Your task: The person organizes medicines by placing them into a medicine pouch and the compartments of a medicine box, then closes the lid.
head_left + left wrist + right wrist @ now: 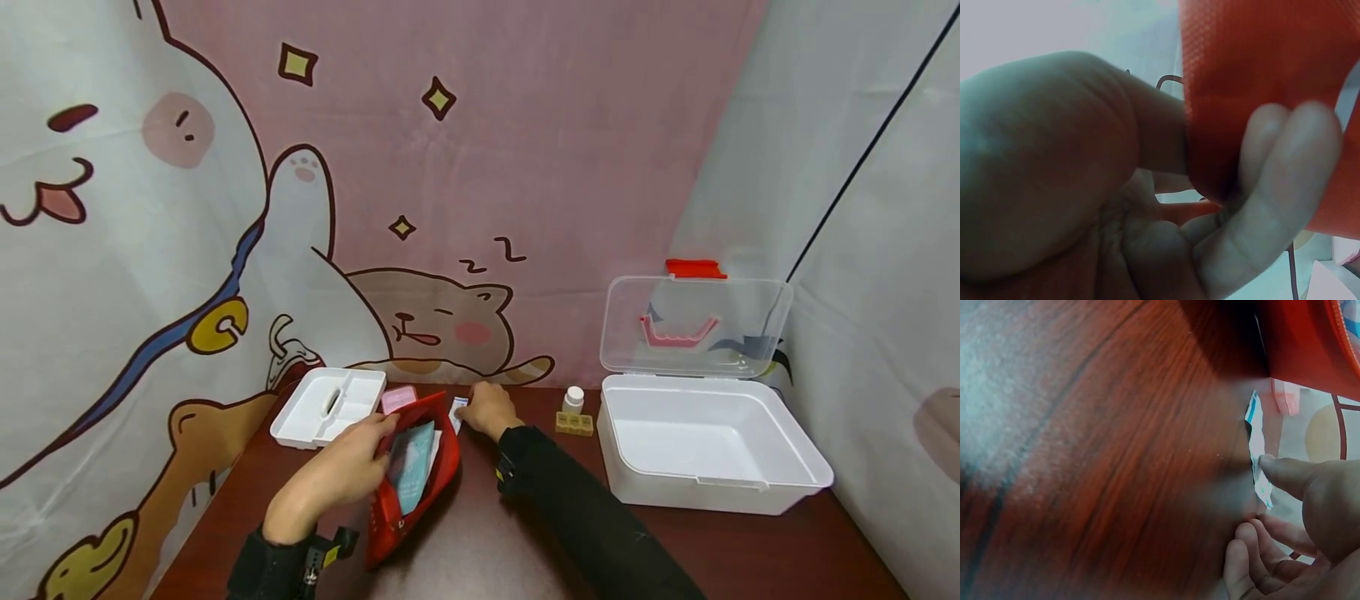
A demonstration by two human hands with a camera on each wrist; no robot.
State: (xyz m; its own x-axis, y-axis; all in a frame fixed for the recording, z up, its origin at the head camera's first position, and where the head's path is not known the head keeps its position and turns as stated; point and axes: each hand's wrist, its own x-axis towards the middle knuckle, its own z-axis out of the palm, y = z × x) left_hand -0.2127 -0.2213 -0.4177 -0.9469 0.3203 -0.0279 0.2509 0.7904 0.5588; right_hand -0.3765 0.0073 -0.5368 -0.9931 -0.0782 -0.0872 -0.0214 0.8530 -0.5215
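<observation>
One glossy reddish-brown wood-grain table (480,554) meets a pink-and-white cartoon-printed backdrop (585,167). Over it, your left hand (337,471) pinches a red zippered pouch (450,458); your right hand (491,410) touches a flat white-and-blue packet (1257,440), whether pinching I cannot tell.

White tray (315,411), open box (690,490) on table (480,550)

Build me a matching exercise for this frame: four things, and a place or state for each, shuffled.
Things
1. Red pouch
2. White packet
3. White bottle
4. Storage box

Places or states
A. Far right, lid raised
B. Held by the left grip
C. Behind a yellowish item
D. Touched by the right grip

Pairs: 1-B; 2-D; 3-C; 4-A
</observation>
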